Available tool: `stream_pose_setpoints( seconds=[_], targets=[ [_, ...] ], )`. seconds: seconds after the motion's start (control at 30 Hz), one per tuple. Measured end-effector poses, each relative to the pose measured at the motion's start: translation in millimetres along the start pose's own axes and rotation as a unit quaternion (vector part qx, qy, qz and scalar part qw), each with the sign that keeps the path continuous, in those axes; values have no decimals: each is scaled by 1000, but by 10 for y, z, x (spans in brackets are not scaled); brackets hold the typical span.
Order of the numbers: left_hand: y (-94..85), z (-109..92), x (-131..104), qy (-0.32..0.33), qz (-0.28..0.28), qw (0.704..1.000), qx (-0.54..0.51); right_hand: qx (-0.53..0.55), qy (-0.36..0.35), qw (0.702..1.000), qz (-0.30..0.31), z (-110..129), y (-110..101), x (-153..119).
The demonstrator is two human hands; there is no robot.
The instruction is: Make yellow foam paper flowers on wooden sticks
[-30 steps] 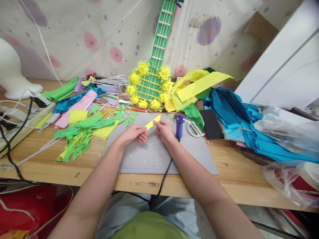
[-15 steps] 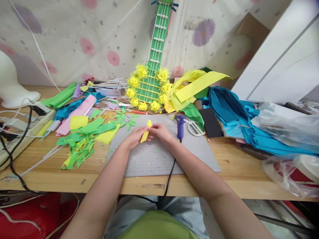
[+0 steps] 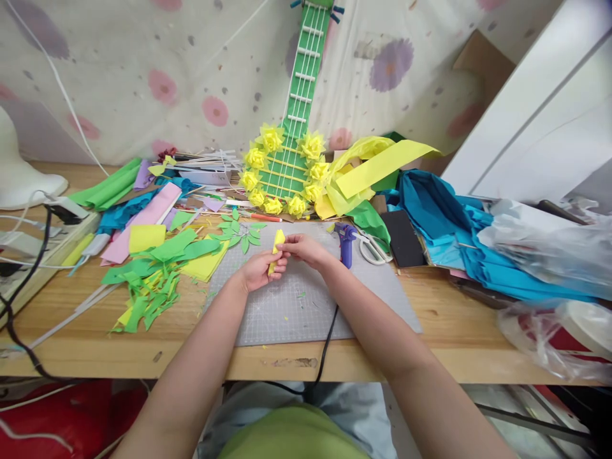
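A small folded strip of yellow paper (image 3: 278,240) is held between both hands above the grey cutting mat (image 3: 287,319). My left hand (image 3: 261,270) is closed around its lower part. From the right, the fingers of my right hand (image 3: 305,247) pinch its upper edge. Behind the hands leans a green paper guitar (image 3: 299,121) with white strings, ringed by yellow paper flowers (image 3: 256,158). Right of the hands, a purple glue gun (image 3: 345,243) lies beside white-handled scissors (image 3: 373,248). Cut green leaves (image 3: 238,231) rest at the mat's upper left.
Green and yellow paper scraps (image 3: 148,287) cover the table left of the mat. Blue crepe paper (image 3: 440,223) and a plastic-wrapped roll (image 3: 568,331) stand at the right. A power strip (image 3: 52,245) sits at the left, and a black cord (image 3: 326,347) crosses the mat's front edge.
The yellow paper has turned more upright and shifted slightly left. My left hand has rolled so its curled fingers show, and my right hand still pinches the paper.
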State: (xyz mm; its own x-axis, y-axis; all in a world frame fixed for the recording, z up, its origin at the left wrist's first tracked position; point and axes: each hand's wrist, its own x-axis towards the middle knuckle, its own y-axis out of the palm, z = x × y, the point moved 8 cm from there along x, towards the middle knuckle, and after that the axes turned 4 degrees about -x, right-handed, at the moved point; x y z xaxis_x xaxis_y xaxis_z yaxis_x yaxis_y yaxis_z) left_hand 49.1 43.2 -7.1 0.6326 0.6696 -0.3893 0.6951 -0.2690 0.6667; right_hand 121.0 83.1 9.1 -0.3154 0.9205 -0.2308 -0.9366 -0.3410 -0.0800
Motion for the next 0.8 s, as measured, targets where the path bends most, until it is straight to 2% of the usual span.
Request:
stream_pose_setpoints(
  seconds=[0.07,0.1,0.13,0.2,0.23,0.3,0.47,0.57,0.8],
  targets=[
    [-27,-54,10,14,-9,999,-30,-70,-6,994,-84,40,-172,59],
    [-45,-92,11,29,-18,999,-40,-130,2,979,-159,63,-325,71],
    [-59,-124,9,43,-26,998,-47,-206,17,950,-235,98,-484,66],
    [-72,-167,1,63,-36,996,-56,-352,31,882,-311,207,-683,84],
    [-75,-177,-3,68,-37,995,-59,-401,51,856,-321,229,-747,111],
    [-87,-183,-5,76,-40,995,-60,-460,99,828,-304,222,-824,188],
    [-160,-190,22,85,-54,993,-58,-515,159,800,-265,197,-887,318],
    [-185,-202,36,89,-61,992,-64,-532,159,788,-266,187,-912,350],
    [-192,-249,6,113,-71,987,-89,-580,114,759,-273,154,-872,343]
  ],
)
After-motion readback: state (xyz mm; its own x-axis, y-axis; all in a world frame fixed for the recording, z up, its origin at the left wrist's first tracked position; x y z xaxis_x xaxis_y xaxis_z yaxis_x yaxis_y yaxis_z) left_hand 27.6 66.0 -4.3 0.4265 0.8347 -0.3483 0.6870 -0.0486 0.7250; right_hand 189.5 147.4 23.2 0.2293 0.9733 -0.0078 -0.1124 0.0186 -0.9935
